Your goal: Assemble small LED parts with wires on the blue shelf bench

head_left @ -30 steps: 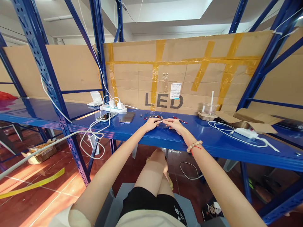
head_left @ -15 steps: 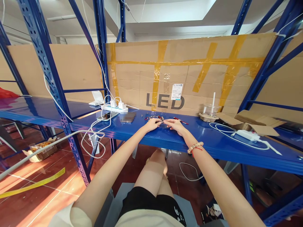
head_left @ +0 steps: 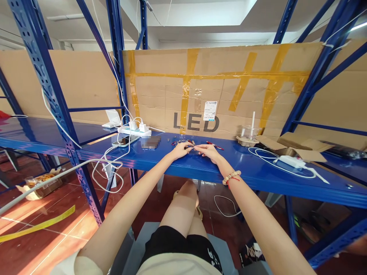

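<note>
Both hands meet over the blue metal shelf (head_left: 160, 162), in front of the cardboard panel. The fingers of my left hand (head_left: 181, 150) are pinched together at a small dark piece, too small to name. My right hand (head_left: 208, 150) is closed as well, its fingertips almost touching the left ones; what they grip cannot be made out. Just behind the left hand lie several tiny parts and a small red-handled item (head_left: 173, 143). Beyond the right hand rests a slim red tool (head_left: 215, 146), perhaps a pen or screwdriver.
Left of the hands are a phone (head_left: 126, 141), a white power strip (head_left: 134, 131) and looped white cables. To the right stand a clear plastic cup (head_left: 249, 132), an open cardboard box (head_left: 304, 144) and a white adapter (head_left: 291, 161) with cable. A cardboard panel (head_left: 160, 91) closes the back.
The whole view has shifted slightly, so the scene sits a little further left. My hands stay together at the same place on the shelf, with small finger movements.
</note>
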The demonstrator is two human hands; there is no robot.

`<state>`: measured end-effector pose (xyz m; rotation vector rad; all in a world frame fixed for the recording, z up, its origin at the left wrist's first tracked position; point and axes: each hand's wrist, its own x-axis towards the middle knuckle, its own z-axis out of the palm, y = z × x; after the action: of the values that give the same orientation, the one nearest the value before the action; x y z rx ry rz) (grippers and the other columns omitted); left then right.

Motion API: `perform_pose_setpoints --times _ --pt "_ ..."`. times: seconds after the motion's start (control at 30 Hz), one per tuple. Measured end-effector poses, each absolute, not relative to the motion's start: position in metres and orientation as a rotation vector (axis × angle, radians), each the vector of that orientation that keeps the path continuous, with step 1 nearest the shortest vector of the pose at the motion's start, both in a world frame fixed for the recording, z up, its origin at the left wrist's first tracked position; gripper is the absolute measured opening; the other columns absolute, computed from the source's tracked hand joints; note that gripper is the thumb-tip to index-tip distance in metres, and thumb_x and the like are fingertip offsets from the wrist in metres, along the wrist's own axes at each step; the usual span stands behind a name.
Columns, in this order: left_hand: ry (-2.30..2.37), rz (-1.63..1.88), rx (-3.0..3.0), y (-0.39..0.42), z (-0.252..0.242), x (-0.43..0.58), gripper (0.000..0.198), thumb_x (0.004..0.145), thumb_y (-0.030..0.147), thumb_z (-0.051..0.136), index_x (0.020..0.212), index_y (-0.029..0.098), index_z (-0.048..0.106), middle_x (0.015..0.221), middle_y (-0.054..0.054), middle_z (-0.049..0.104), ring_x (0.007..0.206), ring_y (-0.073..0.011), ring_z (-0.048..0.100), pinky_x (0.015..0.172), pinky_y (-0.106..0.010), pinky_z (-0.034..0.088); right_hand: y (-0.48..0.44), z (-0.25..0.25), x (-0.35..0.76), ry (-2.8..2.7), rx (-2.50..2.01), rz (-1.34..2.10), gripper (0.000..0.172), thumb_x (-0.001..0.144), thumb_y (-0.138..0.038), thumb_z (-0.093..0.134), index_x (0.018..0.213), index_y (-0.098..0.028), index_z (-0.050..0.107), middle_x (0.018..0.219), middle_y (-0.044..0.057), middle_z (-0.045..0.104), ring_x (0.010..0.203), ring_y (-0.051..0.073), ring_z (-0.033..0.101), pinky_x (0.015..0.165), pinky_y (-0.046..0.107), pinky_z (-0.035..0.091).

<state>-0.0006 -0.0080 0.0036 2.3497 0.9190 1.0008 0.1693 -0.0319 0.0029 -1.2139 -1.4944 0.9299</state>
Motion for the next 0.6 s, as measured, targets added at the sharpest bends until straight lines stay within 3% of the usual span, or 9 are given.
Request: perform_pose_setpoints --times 0.33,0.5,0.6 --pt "0.835 0.982 2.361 -0.008 0.003 -0.003 0.029 0.079 0.025 0.046 0.097 0.009 0.062 0.078 -0.006 0.065 0.063 -0.0105 0.054 0.071 -0.026 0.046 -0.034 0.004 0.168 -1.457 -1.194 0.972 0.027 0.063 -0.025 0.072 0.087 -0.015 0.068 0.073 0.004 0.067 0.053 0.006 0.052 0.042 0.015 0.037" --pt "0.77 0.972 2.384 -0.013 0.006 -0.004 0.024 0.076 0.025 0.051 0.089 0.01 0.063 0.086 -0.006 0.065 0.069 -0.0109 0.055 0.072 -0.025 0.045 -0.039 0.008 0.166 -1.483 -1.208 0.959 0.03 0.06 -0.027 0.074 0.087 -0.015 0.067 0.069 0.004 0.067 0.059 0.008 0.055 0.043 0.015 0.036" --pt "0.776 0.958 2.396 -0.014 0.007 -0.004 0.024 0.078 0.029 0.048 0.086 0.011 0.062 0.078 -0.004 0.063 0.066 -0.0104 0.054 0.07 -0.024 0.044 -0.04 0.009 0.165 -1.476 -1.207 0.97 0.03 0.061 -0.028 0.074 0.087 -0.015 0.067 0.071 0.005 0.067 0.059 0.008 0.055 0.043 0.014 0.035"
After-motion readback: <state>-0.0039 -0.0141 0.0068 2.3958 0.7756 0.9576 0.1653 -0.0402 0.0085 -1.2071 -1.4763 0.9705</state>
